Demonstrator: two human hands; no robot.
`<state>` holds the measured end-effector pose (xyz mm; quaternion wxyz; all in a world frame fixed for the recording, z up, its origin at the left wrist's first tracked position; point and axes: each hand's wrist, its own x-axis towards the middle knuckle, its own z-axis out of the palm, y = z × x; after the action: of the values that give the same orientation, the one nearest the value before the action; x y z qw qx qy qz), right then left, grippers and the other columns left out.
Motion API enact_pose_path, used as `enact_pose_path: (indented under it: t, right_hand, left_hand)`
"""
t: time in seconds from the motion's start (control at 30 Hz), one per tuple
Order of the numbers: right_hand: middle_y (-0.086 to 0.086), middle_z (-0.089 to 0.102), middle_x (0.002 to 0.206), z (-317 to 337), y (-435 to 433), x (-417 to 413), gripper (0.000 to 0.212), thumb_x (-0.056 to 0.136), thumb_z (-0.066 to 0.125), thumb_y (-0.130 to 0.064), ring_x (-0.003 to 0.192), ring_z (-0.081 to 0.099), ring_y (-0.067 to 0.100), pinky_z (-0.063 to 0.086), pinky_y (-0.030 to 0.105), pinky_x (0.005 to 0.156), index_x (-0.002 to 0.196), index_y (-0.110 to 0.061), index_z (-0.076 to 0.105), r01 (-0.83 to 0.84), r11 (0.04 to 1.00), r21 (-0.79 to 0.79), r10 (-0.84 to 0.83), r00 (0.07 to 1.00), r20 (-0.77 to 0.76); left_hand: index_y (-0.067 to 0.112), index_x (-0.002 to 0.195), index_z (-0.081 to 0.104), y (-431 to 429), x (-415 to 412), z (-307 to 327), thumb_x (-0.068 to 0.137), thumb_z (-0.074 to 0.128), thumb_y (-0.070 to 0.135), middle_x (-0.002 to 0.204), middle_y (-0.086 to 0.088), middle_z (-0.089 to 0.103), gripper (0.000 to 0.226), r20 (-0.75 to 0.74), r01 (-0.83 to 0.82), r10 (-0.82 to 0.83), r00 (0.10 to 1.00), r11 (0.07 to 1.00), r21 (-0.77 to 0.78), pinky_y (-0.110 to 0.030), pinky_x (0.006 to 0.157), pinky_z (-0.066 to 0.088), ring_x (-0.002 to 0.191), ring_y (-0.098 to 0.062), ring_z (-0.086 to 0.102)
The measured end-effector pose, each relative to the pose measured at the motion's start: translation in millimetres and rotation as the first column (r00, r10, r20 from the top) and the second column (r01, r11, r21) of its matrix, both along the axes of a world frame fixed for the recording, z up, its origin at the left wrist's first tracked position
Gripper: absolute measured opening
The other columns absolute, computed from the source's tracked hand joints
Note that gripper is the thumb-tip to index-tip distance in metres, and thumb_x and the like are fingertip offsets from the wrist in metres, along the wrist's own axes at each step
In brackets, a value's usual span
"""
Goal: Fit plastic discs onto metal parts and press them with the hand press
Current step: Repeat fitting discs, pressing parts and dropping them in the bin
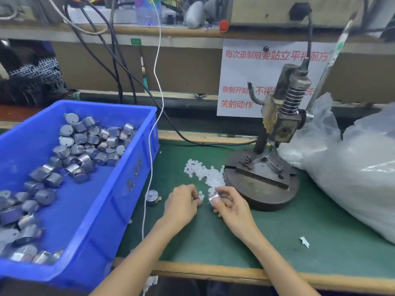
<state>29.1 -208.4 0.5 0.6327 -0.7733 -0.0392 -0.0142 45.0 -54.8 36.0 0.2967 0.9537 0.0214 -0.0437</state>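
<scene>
Metal part (214,197), a small silver can, sits gripped in the curled fingers of the right hand (232,207), just in front of the base of the hand press (284,116). The left hand (182,201), beside it, curls its fingertips at a few stray plastic discs (205,175); whether one is pinched I cannot tell. Fitting looks under way and pressing is not yet begun, since the press's fixture shows no part. Counted: one part in hand; one loose metal part (152,198) on the mat (277,242) left of the press; several dozen in the blue bin (119,189) further left, too heaped to count; one pile of dozens of discs touching the press base; one press.
</scene>
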Motion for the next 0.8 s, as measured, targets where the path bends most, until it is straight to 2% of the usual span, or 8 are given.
enact_pose_path:
  t: [0.07, 0.17, 0.2, 0.33, 0.43, 0.53, 0.7, 0.8]
  right_hand:
    - [-0.011, 0.067, 0.083, -1, 0, -1, 0.019, 0.089, 0.064, -0.013, 0.063, 0.062, 0.006, 0.048, 0.017, 0.059, 0.098, -0.028, 0.057, 0.007, 1.0, 0.023, -0.007, 1.0, 0.016]
    - [-0.01, 0.069, 0.086, -2, -4, -2, 0.019, 0.09, 0.062, -0.013, 0.064, 0.062, 0.006, 0.049, 0.019, 0.057, 0.099, -0.029, 0.058, 0.008, 0.999, 0.05, -0.009, 1.0, 0.023]
    - [-0.012, 0.069, 0.085, -2, -5, -2, 0.019, 0.09, 0.062, -0.013, 0.063, 0.062, 0.006, 0.048, 0.02, 0.056, 0.099, -0.028, 0.058, 0.009, 0.999, 0.051, -0.011, 1.0, 0.029]
    - [-0.009, 0.065, 0.074, -4, -7, -3, 0.015, 0.091, 0.061, -0.016, 0.065, 0.058, 0.006, 0.046, 0.023, 0.058, 0.1, -0.027, 0.06, -0.025, 1.0, -0.007, 0.025, 0.998, 0.057]
    - [-0.008, 0.066, 0.083, -4, -5, -4, 0.015, 0.091, 0.061, -0.017, 0.07, 0.058, 0.013, 0.051, 0.035, 0.067, 0.1, -0.029, 0.061, -0.048, 0.996, -0.081, 0.055, 0.995, 0.085]
    - [-0.002, 0.067, 0.089, -3, -5, -6, 0.018, 0.092, 0.059, -0.014, 0.076, 0.059, 0.032, 0.051, 0.047, 0.076, 0.098, -0.031, 0.059, -0.049, 0.99, -0.135, 0.064, 0.992, 0.108]
    - [-0.009, 0.066, 0.099, -4, -3, -7, 0.017, 0.091, 0.06, -0.014, 0.083, 0.062, 0.017, 0.05, 0.03, 0.074, 0.095, -0.03, 0.058, -0.046, 0.977, -0.207, 0.083, 0.981, 0.174]
    - [-0.008, 0.063, 0.095, -5, -4, -8, 0.011, 0.091, 0.06, -0.009, 0.081, 0.058, -0.004, 0.041, 0.008, 0.069, 0.101, -0.012, 0.063, -0.04, 0.953, -0.301, 0.117, 0.963, 0.242]
  left_hand:
    - [0.021, 0.084, 0.063, 0, -4, -3, 0.087, 0.062, 0.023, 0.082, 0.007, 0.064, 0.004, 0.05, 0.024, -0.022, 0.998, 0.999, -0.041, -0.029, 0.071, 0.046, 0.082, -0.019, 0.059]
    - [0.026, 0.07, 0.059, -4, -13, -13, 0.086, 0.062, 0.021, 0.062, 0.015, 0.057, 0.017, 0.085, 0.111, -0.095, 0.992, 0.972, -0.207, -0.027, 0.067, 0.044, 0.066, -0.01, 0.053]
    - [0.029, 0.069, 0.058, -5, -16, -17, 0.085, 0.063, 0.023, 0.062, 0.017, 0.055, 0.018, 0.099, 0.134, -0.115, 0.988, 0.968, -0.214, -0.026, 0.068, 0.04, 0.067, -0.008, 0.049]
    - [0.033, 0.082, 0.063, -8, -21, -32, 0.085, 0.063, 0.038, 0.088, 0.018, 0.047, 0.005, 0.223, 0.093, -0.076, 0.972, 0.993, -0.066, -0.023, 0.073, 0.017, 0.09, -0.006, 0.032]
    - [0.03, 0.085, 0.065, -7, -22, -36, 0.086, 0.062, 0.036, 0.089, 0.018, 0.047, 0.007, 0.271, 0.077, -0.048, 0.962, 0.992, -0.098, -0.023, 0.075, 0.017, 0.093, -0.007, 0.035]
    - [0.025, 0.089, 0.067, -3, -25, -39, 0.091, 0.057, 0.025, 0.091, 0.017, 0.051, 0.01, 0.31, 0.101, -0.059, 0.949, 0.987, -0.122, -0.023, 0.075, 0.018, 0.096, -0.011, 0.041]
    - [0.027, 0.097, 0.068, 1, -30, -39, 0.089, 0.061, 0.023, 0.096, 0.018, 0.052, 0.011, 0.338, 0.134, -0.081, 0.938, 0.982, -0.136, -0.019, 0.078, 0.018, 0.095, -0.003, 0.037]
    - [0.03, 0.098, 0.068, 1, -31, -39, 0.087, 0.064, 0.03, 0.096, 0.018, 0.051, 0.012, 0.338, 0.149, -0.098, 0.936, 0.98, -0.129, -0.018, 0.079, 0.018, 0.096, -0.002, 0.035]
